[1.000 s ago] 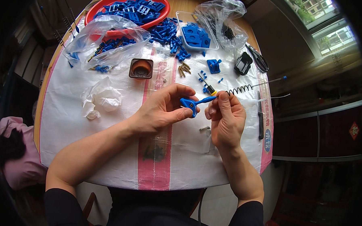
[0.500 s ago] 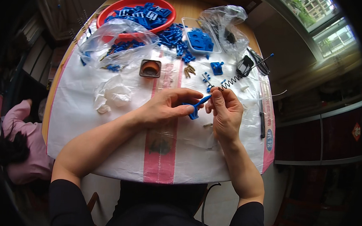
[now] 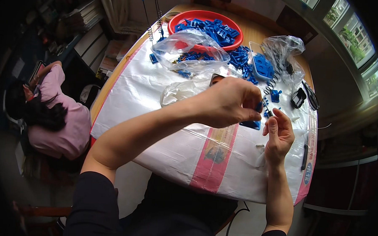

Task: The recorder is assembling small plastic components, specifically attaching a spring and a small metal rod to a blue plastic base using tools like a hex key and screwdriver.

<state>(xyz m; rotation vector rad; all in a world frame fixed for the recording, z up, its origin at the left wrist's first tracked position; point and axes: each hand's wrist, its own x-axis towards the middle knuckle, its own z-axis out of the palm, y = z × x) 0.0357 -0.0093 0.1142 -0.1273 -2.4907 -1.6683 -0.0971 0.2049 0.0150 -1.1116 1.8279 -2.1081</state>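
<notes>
My left hand (image 3: 230,101) is raised over the middle of the table, its fingers closed on a small blue plastic part (image 3: 258,107). A thin metal spring rod (image 3: 271,85) rises from that part toward the far side. My right hand (image 3: 279,134) is just to the right and below, with thumb and forefinger pinched at the rod's lower end, beside a small blue bit (image 3: 266,113). A flat blue piece (image 3: 251,125) lies on the white woven cover (image 3: 155,116) under my left hand.
A red bowl (image 3: 176,24) of blue parts stands at the back, with clear bags (image 3: 192,50) (image 3: 285,48), loose blue parts (image 3: 240,59) and a black clip (image 3: 298,97) around it. Two spring rods (image 3: 153,19) stick up at the back left. A person in pink (image 3: 58,125) sits left of the table.
My head has turned left, so the table sits further right in view. My left hand has lifted and covers the blue part. The spring now points away from me instead of rightward.
</notes>
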